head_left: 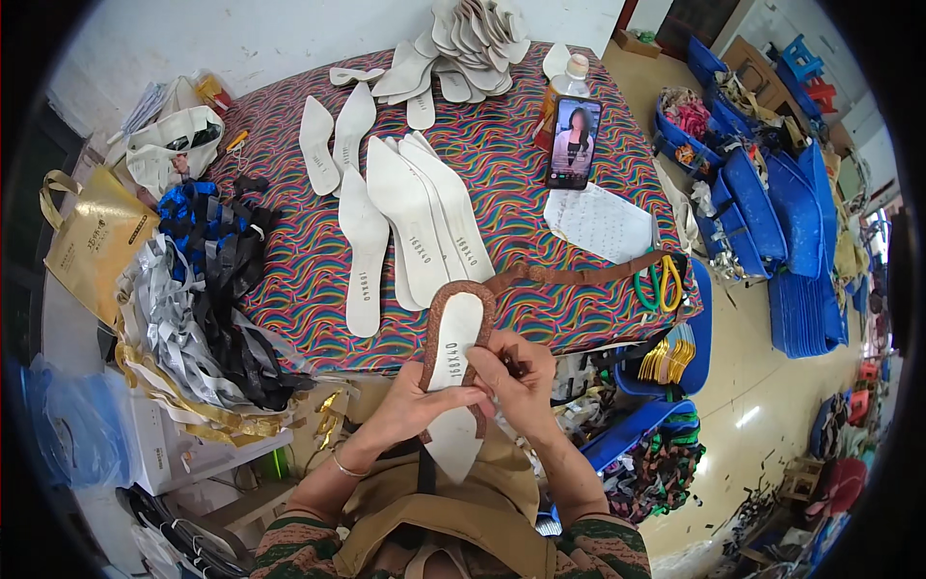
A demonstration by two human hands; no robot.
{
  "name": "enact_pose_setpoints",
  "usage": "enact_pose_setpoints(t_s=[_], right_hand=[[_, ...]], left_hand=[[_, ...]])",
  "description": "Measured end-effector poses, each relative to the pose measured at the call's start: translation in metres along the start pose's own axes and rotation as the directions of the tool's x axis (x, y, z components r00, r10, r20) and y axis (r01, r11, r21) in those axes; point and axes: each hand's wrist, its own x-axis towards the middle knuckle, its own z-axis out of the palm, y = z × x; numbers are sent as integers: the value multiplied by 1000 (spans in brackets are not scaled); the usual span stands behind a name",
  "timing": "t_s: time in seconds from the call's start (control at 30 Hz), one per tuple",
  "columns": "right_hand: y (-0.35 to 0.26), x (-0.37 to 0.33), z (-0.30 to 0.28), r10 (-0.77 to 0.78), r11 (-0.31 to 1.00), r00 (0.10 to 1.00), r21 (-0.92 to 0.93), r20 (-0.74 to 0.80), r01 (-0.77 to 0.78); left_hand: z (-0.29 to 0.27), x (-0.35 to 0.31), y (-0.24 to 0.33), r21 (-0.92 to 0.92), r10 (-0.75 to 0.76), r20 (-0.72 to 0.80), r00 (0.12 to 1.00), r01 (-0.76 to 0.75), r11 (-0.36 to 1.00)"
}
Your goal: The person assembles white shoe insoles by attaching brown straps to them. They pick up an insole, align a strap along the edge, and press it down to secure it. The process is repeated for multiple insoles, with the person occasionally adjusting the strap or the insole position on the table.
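Work on a white insole [459, 323] edged with a brown strip [579, 276]. The insole lies between the two hands, above the lap and just off the near edge of the table [289, 256], its pointed end toward the wearer. The left hand [410, 407] is closed on its left edge, thumb laid across the face, fingers mostly hidden beneath. The right hand [524, 384] is drawn into a pinch at the right edge; whether it grips strip, insole or both cannot be told.

The step appears to be binding the rim: the strip rounds the broad end, while the point, below the left thumb, shows white. The next move seems to call for a steady left hold while the right fingers press the strip snugly along the curve, without puckers.

The strip's tail runs beyond the right hand toward the scissors [671, 284]. Loose insoles [417, 232] lie beyond both hands; tangled ribbons [174, 309] lie left of the left hand.
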Motion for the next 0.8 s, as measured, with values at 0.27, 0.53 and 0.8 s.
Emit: enact_pose_setpoints(t_s=[0.27,0.53,0.8], right_hand=[[-27,44,-29,-99,983,983,-141,157,122],[4,34,-15,-133,985,987,95,-89,142],[46,-7,2,158,945,987,298,-42,-138]], left_hand=[[-10,1,-23,40,-69,93,993,65,997],[-3,-1,-21,244,37,-24,999,-30,969],[-14,12,-15,161,10,-91,996,5,987]])
